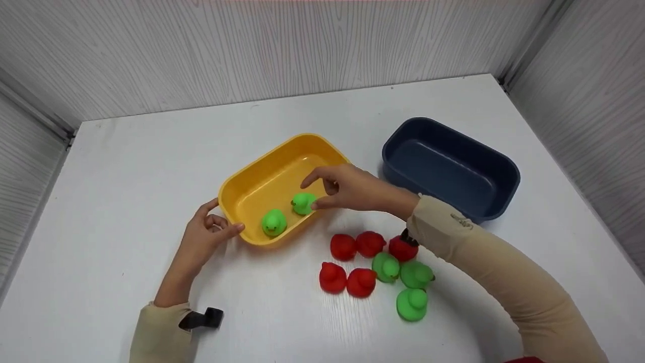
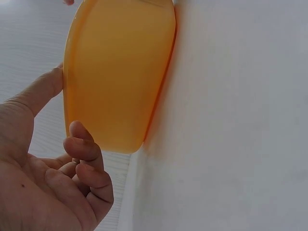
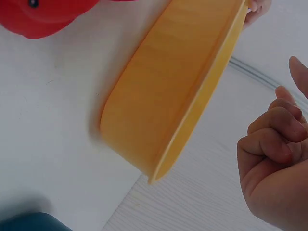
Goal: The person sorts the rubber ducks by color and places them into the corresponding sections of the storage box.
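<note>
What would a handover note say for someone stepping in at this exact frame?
Left hand: steadies the yellow tub at its near-left rim.
Right hand: over the tub, thumb and fingers at a green duck; grip or release unclear.
Done: two green ducks in the yellow tub, the other near the front wall.
Left: three green ducks and five red ducks on the table; blue tub holds nothing.

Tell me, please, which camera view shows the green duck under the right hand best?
The head view: the green duck sits inside the yellow tub, at the fingers of the right hand. Both wrist views show only the tub's outer wall, and the duck is hidden in both.
</note>
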`<action>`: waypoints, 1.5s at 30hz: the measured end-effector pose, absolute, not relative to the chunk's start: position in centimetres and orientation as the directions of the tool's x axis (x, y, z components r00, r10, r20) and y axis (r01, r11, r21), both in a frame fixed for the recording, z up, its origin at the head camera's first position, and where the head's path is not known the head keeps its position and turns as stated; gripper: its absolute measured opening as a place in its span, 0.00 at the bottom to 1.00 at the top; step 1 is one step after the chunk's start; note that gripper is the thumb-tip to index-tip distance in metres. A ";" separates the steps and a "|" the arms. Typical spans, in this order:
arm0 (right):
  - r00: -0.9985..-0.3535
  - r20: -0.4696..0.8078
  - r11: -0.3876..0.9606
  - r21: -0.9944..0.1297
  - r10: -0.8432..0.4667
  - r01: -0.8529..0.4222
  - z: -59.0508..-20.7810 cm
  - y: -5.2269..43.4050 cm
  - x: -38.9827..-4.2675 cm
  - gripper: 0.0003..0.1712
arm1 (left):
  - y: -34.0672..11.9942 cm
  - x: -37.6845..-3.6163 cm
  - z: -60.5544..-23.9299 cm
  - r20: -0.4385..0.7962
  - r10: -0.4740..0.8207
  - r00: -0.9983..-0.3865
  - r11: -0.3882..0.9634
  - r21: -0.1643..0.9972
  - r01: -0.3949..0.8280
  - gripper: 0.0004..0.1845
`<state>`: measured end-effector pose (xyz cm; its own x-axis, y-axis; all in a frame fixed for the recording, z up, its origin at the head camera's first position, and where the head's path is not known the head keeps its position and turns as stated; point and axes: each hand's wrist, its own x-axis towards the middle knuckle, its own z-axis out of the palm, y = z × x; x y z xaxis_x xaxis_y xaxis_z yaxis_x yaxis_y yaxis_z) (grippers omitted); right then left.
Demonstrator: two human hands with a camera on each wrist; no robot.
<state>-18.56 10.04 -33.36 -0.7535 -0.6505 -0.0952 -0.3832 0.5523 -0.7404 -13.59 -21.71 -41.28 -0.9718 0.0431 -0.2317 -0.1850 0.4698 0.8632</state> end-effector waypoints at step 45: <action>-0.834 -0.137 0.623 -0.731 -0.535 -0.279 -37.0 27.6 -7.9 0.30 | -21.5 -13.6 -41.2 -0.252 0.018 -0.967 0.502 0.839 -0.210 0.46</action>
